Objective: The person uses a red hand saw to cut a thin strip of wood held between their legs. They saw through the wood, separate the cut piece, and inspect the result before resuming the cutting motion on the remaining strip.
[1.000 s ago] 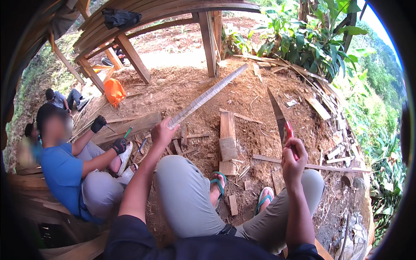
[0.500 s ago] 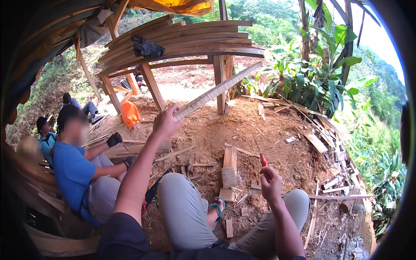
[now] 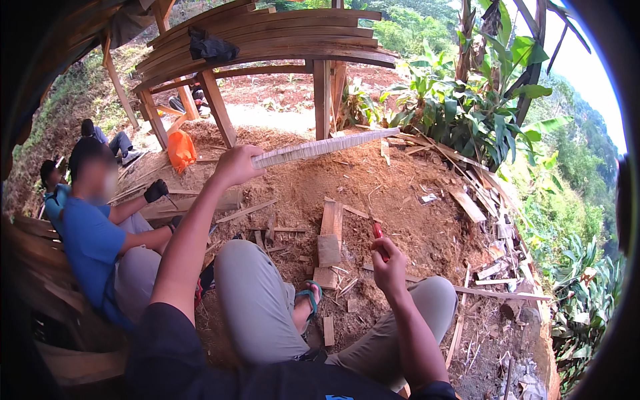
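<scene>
My left hand (image 3: 238, 165) is closed round the near end of a long, pale wooden strip (image 3: 327, 145) with many fine cross lines along its side. The strip reaches out to the right, held in the air almost level. Above my right knee, my right hand (image 3: 389, 261) grips a tool with a red handle (image 3: 378, 231). A thin shaft points up and away from that handle; its tip is too fine to make out. The tool and the strip are apart. Below, a small wood block (image 3: 329, 250) lies on a board (image 3: 331, 219) on the ground.
At left sits a person in a blue shirt (image 3: 93, 257), wearing a dark glove (image 3: 157, 191). Stacked planks (image 3: 280, 47) rest on a timber frame ahead. An orange bag (image 3: 181, 152) lies near its posts. Wood scraps (image 3: 493, 270) line the right edge, beside a plant-covered slope.
My left hand has lowered the strip's far end, so the strip lies closer to level. The whole view has shifted, with the scene sliding left. Both hands keep their holds.
</scene>
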{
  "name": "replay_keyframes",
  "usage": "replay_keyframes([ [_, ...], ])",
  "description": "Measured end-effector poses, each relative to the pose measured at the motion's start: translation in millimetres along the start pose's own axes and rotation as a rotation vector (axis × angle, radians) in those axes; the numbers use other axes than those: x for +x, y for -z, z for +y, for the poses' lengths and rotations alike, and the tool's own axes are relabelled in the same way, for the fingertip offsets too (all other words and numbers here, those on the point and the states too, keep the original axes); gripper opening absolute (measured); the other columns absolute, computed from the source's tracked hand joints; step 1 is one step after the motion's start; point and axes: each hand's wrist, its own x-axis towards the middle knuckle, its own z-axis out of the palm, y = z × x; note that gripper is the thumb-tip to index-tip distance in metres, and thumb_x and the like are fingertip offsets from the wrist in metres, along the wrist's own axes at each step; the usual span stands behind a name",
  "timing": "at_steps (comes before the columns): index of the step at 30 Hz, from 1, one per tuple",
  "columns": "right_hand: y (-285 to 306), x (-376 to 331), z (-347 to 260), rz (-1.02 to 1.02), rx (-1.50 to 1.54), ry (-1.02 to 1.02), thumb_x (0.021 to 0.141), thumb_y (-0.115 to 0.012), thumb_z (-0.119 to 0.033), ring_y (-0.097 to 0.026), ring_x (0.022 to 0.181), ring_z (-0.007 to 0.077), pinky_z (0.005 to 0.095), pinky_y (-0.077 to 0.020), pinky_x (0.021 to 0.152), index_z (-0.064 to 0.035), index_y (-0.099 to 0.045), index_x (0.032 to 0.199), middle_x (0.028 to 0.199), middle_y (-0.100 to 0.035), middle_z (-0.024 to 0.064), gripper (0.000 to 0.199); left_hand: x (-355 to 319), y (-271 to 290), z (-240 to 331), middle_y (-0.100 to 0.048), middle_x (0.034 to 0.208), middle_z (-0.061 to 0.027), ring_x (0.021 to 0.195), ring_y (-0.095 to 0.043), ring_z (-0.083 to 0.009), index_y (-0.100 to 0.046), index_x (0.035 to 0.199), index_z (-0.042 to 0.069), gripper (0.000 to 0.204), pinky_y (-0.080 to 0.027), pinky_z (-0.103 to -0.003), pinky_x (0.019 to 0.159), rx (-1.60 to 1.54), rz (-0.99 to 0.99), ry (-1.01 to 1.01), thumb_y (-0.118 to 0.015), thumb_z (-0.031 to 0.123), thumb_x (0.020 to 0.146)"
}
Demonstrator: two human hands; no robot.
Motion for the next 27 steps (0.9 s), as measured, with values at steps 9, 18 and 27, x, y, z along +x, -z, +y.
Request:
replay_keyframes([
  [9, 8.2, -6.6, 4.3, 0.038, -0.003, 0.012, 0.087, -0.060, -0.003, -0.043, 0.058, 0.0109, 0.0305, -0.0369, 0.056, -0.0050, -0.065, 0.096, 0.062, -0.044, 0.0060, 0.011, 5.5, -16.7, -11.8, -0.075, 0.108, -0.0068, 0.097, -0.073, -0.0250, -0.073, 0.119, 0.020, 0.046, -0.057, -0.039, 0.088, -0.032, 0.005, -0.005, -0.083, 0.027, 0.075],
  [18, 10.9, -7.6, -1.5, 0.060, -0.041, 0.013, 0.088, -0.059, -0.004, -0.042, 0.058, 0.0117, 0.0308, -0.0353, 0.056, -0.0049, -0.065, 0.095, 0.062, -0.044, 0.0052, 0.009, 2.0, -9.4, -12.7, -0.076, 0.111, -0.0058, 0.094, -0.072, -0.0219, -0.073, 0.125, 0.025, 0.052, -0.057, -0.036, 0.089, -0.072, -0.131, -0.018, -0.082, 0.023, 0.074],
  [27, 9.1, -8.1, -4.8, 0.044, -0.058, 0.032, 0.088, -0.059, -0.004, -0.043, 0.057, 0.0117, 0.0310, -0.0361, 0.055, -0.0054, -0.065, 0.096, 0.061, -0.045, 0.0056, 0.011, 3.0, -24.0, -32.0, -0.076, 0.111, -0.0030, 0.088, -0.072, -0.0169, -0.073, 0.126, 0.032, 0.054, -0.057, -0.034, 0.086, -0.111, -0.103, -0.075, -0.086, 0.024, 0.074],
])
